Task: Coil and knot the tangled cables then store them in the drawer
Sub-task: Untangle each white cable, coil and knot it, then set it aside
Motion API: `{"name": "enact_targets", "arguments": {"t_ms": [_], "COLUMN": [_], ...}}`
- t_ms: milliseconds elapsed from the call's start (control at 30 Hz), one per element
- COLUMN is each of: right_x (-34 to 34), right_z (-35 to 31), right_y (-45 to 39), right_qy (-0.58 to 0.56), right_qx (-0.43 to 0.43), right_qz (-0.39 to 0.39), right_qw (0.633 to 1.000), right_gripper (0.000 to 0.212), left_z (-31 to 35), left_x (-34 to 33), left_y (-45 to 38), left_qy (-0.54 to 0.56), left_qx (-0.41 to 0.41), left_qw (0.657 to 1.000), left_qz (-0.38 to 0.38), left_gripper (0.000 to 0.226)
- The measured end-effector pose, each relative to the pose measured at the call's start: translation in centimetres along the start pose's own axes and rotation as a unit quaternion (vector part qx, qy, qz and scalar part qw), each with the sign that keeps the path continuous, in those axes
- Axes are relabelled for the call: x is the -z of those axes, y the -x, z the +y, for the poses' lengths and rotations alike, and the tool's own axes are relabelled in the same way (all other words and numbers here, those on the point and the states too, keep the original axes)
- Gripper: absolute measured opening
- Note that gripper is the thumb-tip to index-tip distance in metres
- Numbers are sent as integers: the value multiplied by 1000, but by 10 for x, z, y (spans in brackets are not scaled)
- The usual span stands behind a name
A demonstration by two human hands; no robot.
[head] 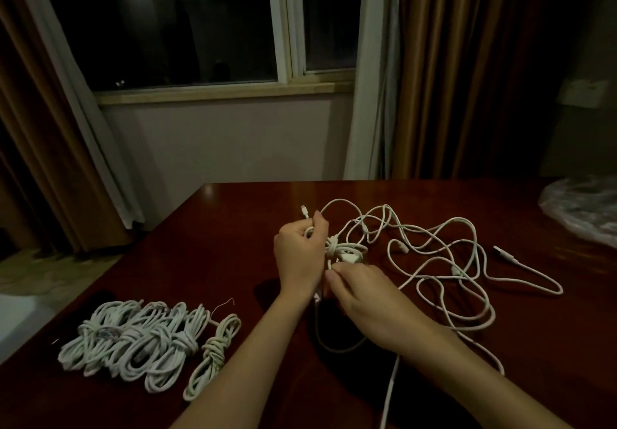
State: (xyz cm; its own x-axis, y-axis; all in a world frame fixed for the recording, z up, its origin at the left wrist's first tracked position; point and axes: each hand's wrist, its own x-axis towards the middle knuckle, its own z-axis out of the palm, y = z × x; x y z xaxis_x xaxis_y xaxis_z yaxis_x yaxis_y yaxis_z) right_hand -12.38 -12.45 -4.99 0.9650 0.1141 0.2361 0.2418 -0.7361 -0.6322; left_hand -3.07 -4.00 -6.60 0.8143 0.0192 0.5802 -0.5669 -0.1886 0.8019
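A tangle of white cables (444,255) sprawls over the middle and right of the dark red table (207,255). My left hand (300,255) grips a small bundle of white cable (347,250) at the tangle's left end, and a connector pokes up above its fingers. My right hand (364,298) pinches a strand of the same cable just below that bundle. Several coiled and knotted white cables (140,342) lie in a row at the table's front left. No drawer is in view.
A crumpled clear plastic bag (584,208) lies at the table's right edge. A loose plug end (500,250) rests right of the tangle. Beyond the table's far edge are a wall, a window and brown curtains.
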Motion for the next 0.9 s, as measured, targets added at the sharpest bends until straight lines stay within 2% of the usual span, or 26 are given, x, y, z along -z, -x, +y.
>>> {"name": "enact_targets", "arguments": {"t_ms": [133,233,300,400,500,600,700,800,900], "right_x": [21,35,43,48,40,25,10,3,-2], "right_z": [-2,5,14,30,39,34,27,18,7], "right_y": [3,-1,-5,-8,-9,-10,-10,-6,-4], "right_qy": [-43,-69,-96,-145,-233,-327,-230,-166,-141], "right_qx": [7,-1,-8,-26,-43,-86,-65,-55,-44], "right_qz": [-1,59,108,141,104,44,66,44,14], "right_qw": [999,996,989,979,966,940,969,984,989], "right_gripper": [37,38,41,46,58,42,44,53,50], "left_z": [-13,-16,-12,-4,1,1,-3,-4,0], "left_x": [1,1,-1,-6,-9,-9,-7,-4,0], "left_y": [1,2,3,5,5,2,-1,-5,-6], "left_qy": [-73,-95,-69,8,127,197,222,220,166], "left_qx": [-65,-75,-80,-22,101,170,227,278,246], "left_qw": [994,990,990,988,967,951,941,934,955], "left_qz": [-44,-71,-95,-151,-195,-170,-115,-50,-9], "left_gripper": [58,53,57,62,53,48,44,37,43]}}
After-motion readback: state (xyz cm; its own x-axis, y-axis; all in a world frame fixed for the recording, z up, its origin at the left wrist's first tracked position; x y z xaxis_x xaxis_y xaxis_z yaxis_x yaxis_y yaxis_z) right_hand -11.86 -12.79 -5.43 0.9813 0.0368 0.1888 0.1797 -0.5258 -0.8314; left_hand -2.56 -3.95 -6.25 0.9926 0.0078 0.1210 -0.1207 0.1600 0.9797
